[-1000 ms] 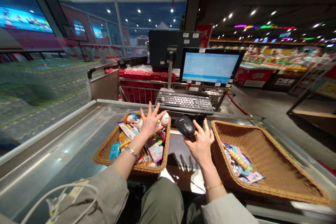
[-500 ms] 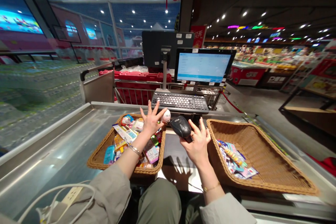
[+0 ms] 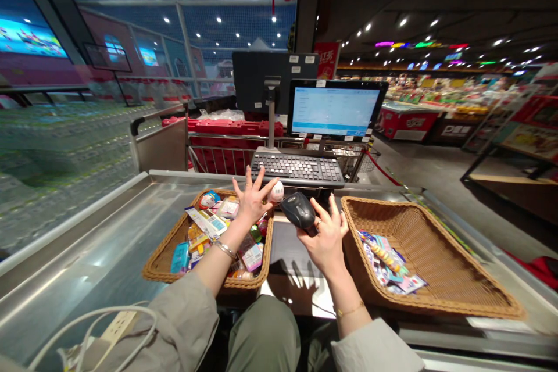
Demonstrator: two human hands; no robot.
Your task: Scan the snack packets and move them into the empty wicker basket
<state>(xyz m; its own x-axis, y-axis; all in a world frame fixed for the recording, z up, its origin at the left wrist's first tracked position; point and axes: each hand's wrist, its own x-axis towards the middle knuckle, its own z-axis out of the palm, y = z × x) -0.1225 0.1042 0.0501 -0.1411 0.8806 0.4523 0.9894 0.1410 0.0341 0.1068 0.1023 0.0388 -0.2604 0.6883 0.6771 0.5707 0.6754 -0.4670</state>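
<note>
In the head view, my left hand [image 3: 251, 202] grips a small whitish, egg-shaped item [image 3: 276, 191] between thumb and finger, its other fingers spread. A barcode label faces me on that item. My right hand [image 3: 326, 241] is closed round a black barcode scanner [image 3: 298, 210], whose head is close beside the egg-shaped item. Beneath my left forearm stands a wicker basket [image 3: 150, 272] filled with mixed packaged goods [image 3: 208, 222]. To the right of my right hand, another wicker basket [image 3: 453, 261] has several small colourful packets [image 3: 390, 264] at its near left side.
Behind my hands are a keyboard [image 3: 299, 167] and a lit monitor [image 3: 335, 109], with a second screen [image 3: 261, 78] seen from behind. A metal counter [image 3: 108, 232] runs along the left. White cables and a power strip [image 3: 115, 325] lie near my left sleeve.
The whole view has shifted very slightly. Both hands, the egg-shaped item and the barcode scanner keep nearly the same places relative to each other.
</note>
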